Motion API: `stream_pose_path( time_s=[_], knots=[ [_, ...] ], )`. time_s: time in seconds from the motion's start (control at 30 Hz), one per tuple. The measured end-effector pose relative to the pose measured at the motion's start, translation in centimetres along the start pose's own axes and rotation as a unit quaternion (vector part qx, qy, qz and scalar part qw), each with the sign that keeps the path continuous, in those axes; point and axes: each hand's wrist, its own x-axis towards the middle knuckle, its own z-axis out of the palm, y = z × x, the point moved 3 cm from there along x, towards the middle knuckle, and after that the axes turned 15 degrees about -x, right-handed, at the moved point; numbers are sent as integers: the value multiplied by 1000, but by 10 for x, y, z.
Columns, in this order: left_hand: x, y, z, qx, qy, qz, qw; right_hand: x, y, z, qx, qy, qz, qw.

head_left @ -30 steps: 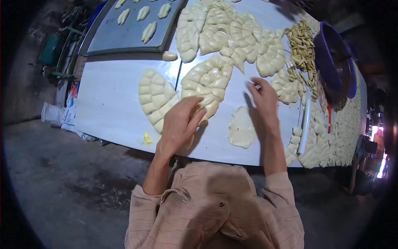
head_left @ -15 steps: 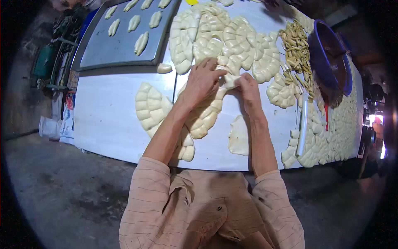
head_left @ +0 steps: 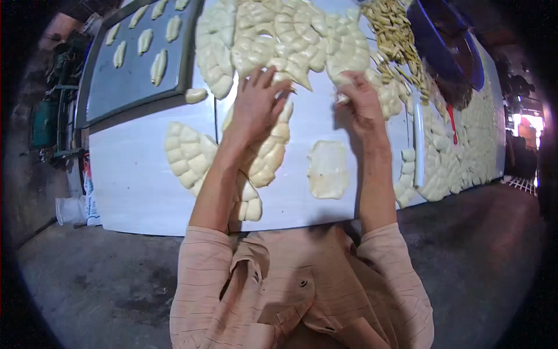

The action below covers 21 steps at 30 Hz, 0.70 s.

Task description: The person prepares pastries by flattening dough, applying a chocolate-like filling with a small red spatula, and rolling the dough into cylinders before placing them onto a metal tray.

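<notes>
My left hand (head_left: 256,107) is open, its fingers spread at the near edge of a large sheet of pale, scored dough pieces (head_left: 279,35). A narrower strip of joined dough (head_left: 270,154) runs beneath it toward me. To the right, my right hand (head_left: 363,104) is curled closed above the table, with a small whitish bit of dough (head_left: 342,99) showing at its fingertips. A flattened piece of dough (head_left: 328,170) lies by itself between my forearms. Left of my left forearm rests a fan-shaped cluster of dough pieces (head_left: 189,152).
A grey metal tray (head_left: 125,87) holds several shaped dough pieces at far left; a single dough lump (head_left: 196,95) sits beside its corner. Yellow-brown strips (head_left: 395,41) are heaped near a purple basin (head_left: 478,75). A white rod (head_left: 418,145) and more dough (head_left: 442,168) lie right.
My hands have drawn apart, the right one moving away from the dough sheet with a bit of dough. The whole view has shifted, so the table sits higher and further left.
</notes>
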Motion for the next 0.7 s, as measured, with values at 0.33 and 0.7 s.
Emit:
stream_pose_path(
  time_s=[0.33,0.7],
  knots=[
    [-11,47,-1,-25,-25,3,999,-78,4,-115,-259,43,-5,965],
    [-79,109,47,37,-175,32,983,-87,38,-132,-524,125,-100,836]
  ],
)
